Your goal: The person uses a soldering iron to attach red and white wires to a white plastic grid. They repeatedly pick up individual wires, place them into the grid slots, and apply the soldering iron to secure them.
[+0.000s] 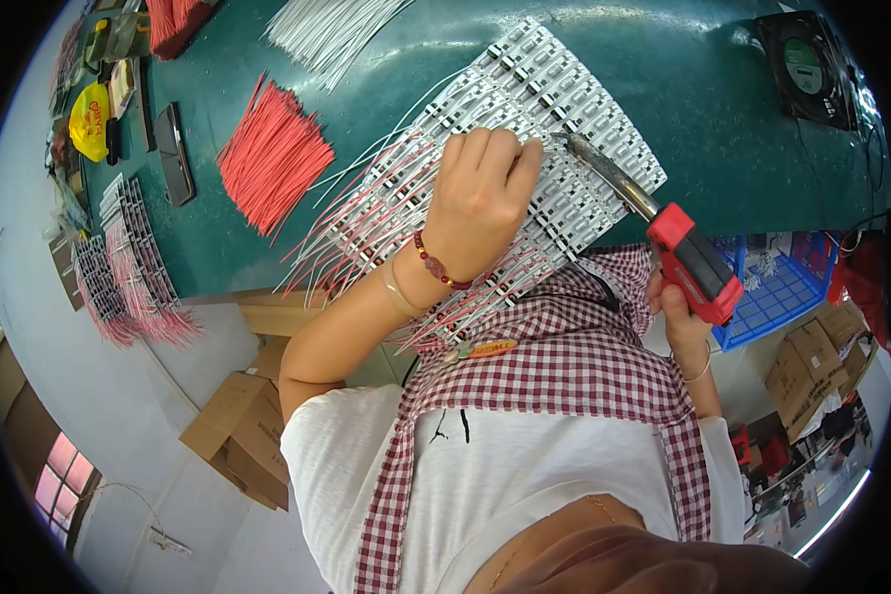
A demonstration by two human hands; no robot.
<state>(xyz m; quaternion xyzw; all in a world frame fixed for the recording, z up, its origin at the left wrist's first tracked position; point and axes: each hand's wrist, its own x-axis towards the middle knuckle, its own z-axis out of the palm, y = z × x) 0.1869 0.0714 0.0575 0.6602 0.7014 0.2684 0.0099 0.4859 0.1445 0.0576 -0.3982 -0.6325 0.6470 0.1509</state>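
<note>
Our right hand (675, 302) has its grip clamped around the red handle of a soldering iron (653, 218), fingers wrapped tight, the metal shaft slanting up and left so that its tip meets the top edge of a panel of white LED strip boards (564, 109). Our left hand (480, 198) lies flat on that same panel, fingers together and curled down over the boards, pressing rather than gripping; a red beaded bracelet (436, 265) circles the wrist. The panel sits tilted on the green desk (683, 89), near its front edge, with thin red and white lead wires (366, 233) fanning out from its lower left side toward our checked apron (554, 356).

Left of the panel, apart from it, lies a loose bundle of cut red wires (272, 153), and above that a sheaf of white wires (327, 30) reaches to the far edge of the view. Further left, finished strips with leads attached are stacked in a row (124, 262) beside a dark phone (173, 153) and a yellow packet (89, 121). A small black fan (807, 69) stands at the desk's far right corner. Below the desk edge we see a blue plastic crate (777, 292) on the right and brown cardboard boxes (243, 426) on the floor.
</note>
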